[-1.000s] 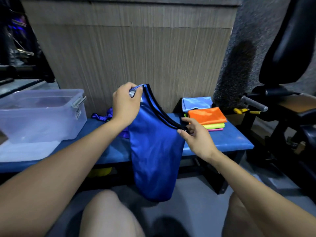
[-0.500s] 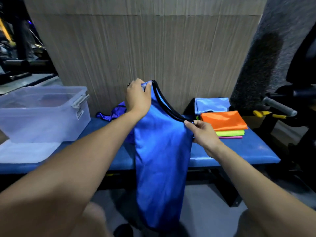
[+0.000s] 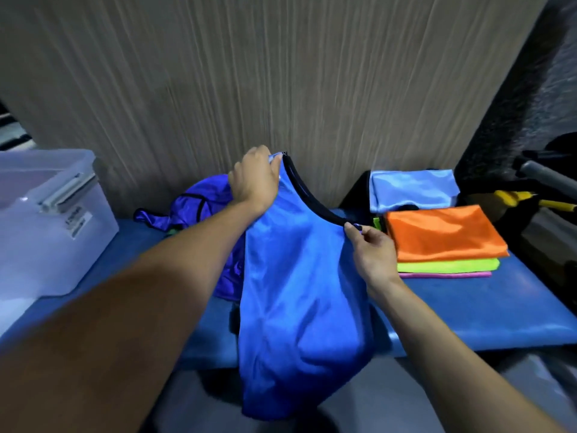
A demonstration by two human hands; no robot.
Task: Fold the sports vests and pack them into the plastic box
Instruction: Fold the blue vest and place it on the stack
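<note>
A blue sports vest (image 3: 299,301) with black trim hangs over the front of the blue bench (image 3: 468,314). My left hand (image 3: 254,179) grips its upper strap end, raised highest. Lower and to the right, my right hand (image 3: 371,251) pinches the other end of the black-edged opening. The clear plastic box (image 3: 50,220) stands at the bench's left end. A crumpled purple vest (image 3: 199,207) lies behind my left forearm, partly hidden. Folded vests sit at the right: orange (image 3: 443,232) on top of a lime one (image 3: 446,265) and a pink one (image 3: 443,274), with a light blue one (image 3: 412,189) behind.
A wood-grain panel (image 3: 281,73) rises right behind the bench. Dark gym equipment with a grey handle (image 3: 546,173) and yellow parts (image 3: 518,196) stands at the far right. The grey floor (image 3: 468,395) shows below the bench's front edge.
The view has tilted down and closer to the bench. Both hands keep their hold on the blue vest, which now hangs lower over the bench's front edge.
</note>
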